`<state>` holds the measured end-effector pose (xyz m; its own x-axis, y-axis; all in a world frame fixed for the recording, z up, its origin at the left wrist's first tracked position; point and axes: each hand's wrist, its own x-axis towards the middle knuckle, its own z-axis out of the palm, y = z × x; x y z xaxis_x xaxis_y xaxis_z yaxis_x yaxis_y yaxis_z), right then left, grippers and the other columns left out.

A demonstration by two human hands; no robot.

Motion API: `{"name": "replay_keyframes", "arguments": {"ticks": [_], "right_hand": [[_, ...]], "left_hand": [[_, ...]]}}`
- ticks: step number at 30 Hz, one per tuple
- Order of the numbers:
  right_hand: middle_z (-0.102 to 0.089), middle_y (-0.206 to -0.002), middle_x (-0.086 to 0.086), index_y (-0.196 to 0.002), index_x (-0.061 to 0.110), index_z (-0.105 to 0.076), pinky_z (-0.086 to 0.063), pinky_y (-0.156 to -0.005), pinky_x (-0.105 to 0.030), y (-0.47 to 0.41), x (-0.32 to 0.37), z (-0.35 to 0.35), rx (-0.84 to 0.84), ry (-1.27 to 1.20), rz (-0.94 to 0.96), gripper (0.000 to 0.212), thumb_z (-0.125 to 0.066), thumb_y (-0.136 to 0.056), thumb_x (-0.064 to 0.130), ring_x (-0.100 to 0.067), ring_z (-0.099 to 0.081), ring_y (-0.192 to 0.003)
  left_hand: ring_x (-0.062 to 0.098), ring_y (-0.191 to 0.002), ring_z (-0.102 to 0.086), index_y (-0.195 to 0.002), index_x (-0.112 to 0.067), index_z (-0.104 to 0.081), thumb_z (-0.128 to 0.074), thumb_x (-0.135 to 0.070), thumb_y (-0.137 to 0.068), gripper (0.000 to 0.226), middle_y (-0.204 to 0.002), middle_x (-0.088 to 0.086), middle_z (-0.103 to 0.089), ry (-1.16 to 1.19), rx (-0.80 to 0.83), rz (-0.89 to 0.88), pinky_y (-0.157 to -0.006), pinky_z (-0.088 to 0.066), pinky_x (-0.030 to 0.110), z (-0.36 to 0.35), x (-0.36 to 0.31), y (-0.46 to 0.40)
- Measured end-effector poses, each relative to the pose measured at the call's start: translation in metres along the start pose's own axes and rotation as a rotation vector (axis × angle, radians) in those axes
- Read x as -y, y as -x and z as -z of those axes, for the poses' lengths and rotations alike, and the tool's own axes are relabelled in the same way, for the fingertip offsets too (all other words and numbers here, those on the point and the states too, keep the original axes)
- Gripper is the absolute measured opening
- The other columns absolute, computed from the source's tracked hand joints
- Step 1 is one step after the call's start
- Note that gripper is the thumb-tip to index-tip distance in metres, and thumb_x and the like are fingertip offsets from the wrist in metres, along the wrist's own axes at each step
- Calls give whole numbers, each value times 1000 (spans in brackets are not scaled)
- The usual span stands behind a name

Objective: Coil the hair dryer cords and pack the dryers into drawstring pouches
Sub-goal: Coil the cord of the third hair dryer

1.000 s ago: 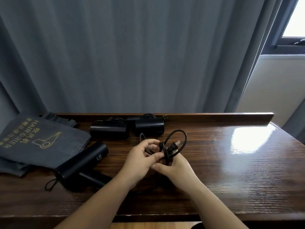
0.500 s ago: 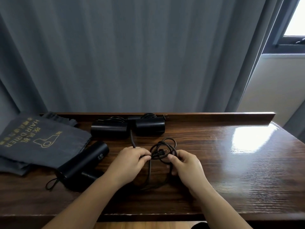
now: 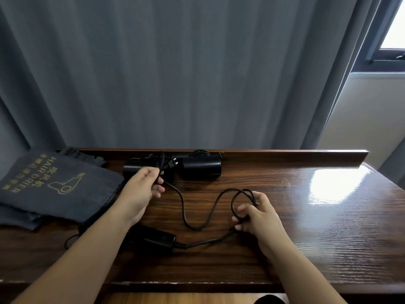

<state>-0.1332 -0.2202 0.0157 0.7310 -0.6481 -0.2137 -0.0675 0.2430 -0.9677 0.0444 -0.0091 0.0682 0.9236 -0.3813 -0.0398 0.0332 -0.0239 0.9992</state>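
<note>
A black hair dryer (image 3: pixel 153 239) lies on the dark wooden table (image 3: pixel 295 227), partly hidden under my left forearm. Its black cord (image 3: pixel 186 216) runs from the handle across the table. My left hand (image 3: pixel 142 189) grips the plug end of the cord, raised near the back left. My right hand (image 3: pixel 256 213) holds a small loop of the same cord at the table's middle. Two more black dryers (image 3: pixel 200 170) with coiled cords lie along the back ledge; the left one (image 3: pixel 129 170) is partly behind my left hand. Grey drawstring pouches (image 3: pixel 54 189) printed "HAIR DRIER" are stacked at the left.
A raised wooden ledge (image 3: pixel 285 156) runs along the table's back edge, with grey curtains (image 3: pixel 197 73) right behind it. A window (image 3: pixel 392 40) is at the upper right. The table's right half shows a bright glare patch.
My hands have moved apart. The left hand carried the plug end back and to the left, the right hand kept a loop, and the bundled cord is now stretched out between them.
</note>
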Motion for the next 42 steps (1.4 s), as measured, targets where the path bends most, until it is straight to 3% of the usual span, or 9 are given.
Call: {"name": "replay_keyframes", "arguments": {"ticks": [4, 9, 13, 16, 19, 23, 28, 31, 42], "right_hand": [[-67, -86, -8, -103, 14, -60, -56, -70, -37, 6, 9, 5, 135, -137, 19, 22, -45, -100, -3, -34, -73, -91], [-65, -92, -11, -111, 10, -62, -51, -72, -35, 17, 14, 2, 251, -152, 121, 27, -39, -103, -2, -31, -70, -91], [-66, -101, -15, -122, 10, -65, -55, -70, -32, 20, 15, -3, 330, -232, 167, 29, -44, -103, 14, -31, -68, -94], [-68, -108, -17, -124, 9, -67, -58, -76, -36, 22, 18, -5, 444, -276, 152, 37, -43, -100, 21, -33, -68, -102], [-70, -119, -15, -125, 12, -67, -59, -80, -35, 27, 23, -10, 472, -116, 175, 34, -39, -106, 11, -29, -68, -110], [-64, -114, 8, -115, 25, -71, -54, -83, -23, 32, 24, -12, 433, 398, 379, 29, -47, -105, 13, -9, -64, -106], [-66, -94, 12, -90, 35, -71, -49, -73, -15, 33, 24, -12, 143, 619, 551, 26, -56, -98, 14, -6, -64, -89], [-73, -84, -2, -90, 24, -63, -61, -63, -36, 34, 24, -14, 50, 384, 350, 18, -57, -94, 8, -19, -71, -69], [-71, -73, -3, -100, 18, -62, -51, -49, -29, 38, 25, -18, 216, 317, 210, 23, -46, -98, 2, -17, -70, -69]], "left_hand": [[22, -92, -67, -150, -28, -36, -53, -24, -104, 50, -115, 5, -67, -136, 79, 8, -88, -52, 35, -5, 4, -1], [6, -88, -72, -150, -52, -30, -59, -30, -99, 63, -151, 2, -46, -556, 267, -178, -94, -55, 34, -21, 0, 14], [-3, -90, -63, -146, -41, -43, -55, -46, -98, 50, -161, -15, -25, -909, 182, -404, -99, -51, 32, -44, 1, 39], [-3, -104, -57, -135, -44, -48, -58, -52, -94, 43, -137, -22, -46, -757, 301, -515, -95, -52, 33, -61, 11, 54], [-1, -121, -56, -126, -60, -46, -63, -54, -91, 39, -134, -21, -56, -415, 532, -335, -101, -49, 29, -75, 19, 61], [6, -119, -62, -130, -40, -47, -71, -48, -82, 54, -128, -6, -63, -3, 479, -105, -85, -53, 19, -88, 19, 64], [16, -95, -70, -124, -33, -51, -75, -27, -87, 45, -92, 3, -71, 6, 278, -82, -95, -52, 36, -87, 15, 58], [16, -87, -70, -124, -29, -55, -65, -18, -95, 32, -73, 3, -70, 7, 254, -72, -106, -45, 44, -83, 14, 54], [22, -74, -72, -128, -35, -56, -47, 6, -96, 53, -105, -4, -70, -232, 243, -85, -64, -55, 23, -81, 16, 60]]}}
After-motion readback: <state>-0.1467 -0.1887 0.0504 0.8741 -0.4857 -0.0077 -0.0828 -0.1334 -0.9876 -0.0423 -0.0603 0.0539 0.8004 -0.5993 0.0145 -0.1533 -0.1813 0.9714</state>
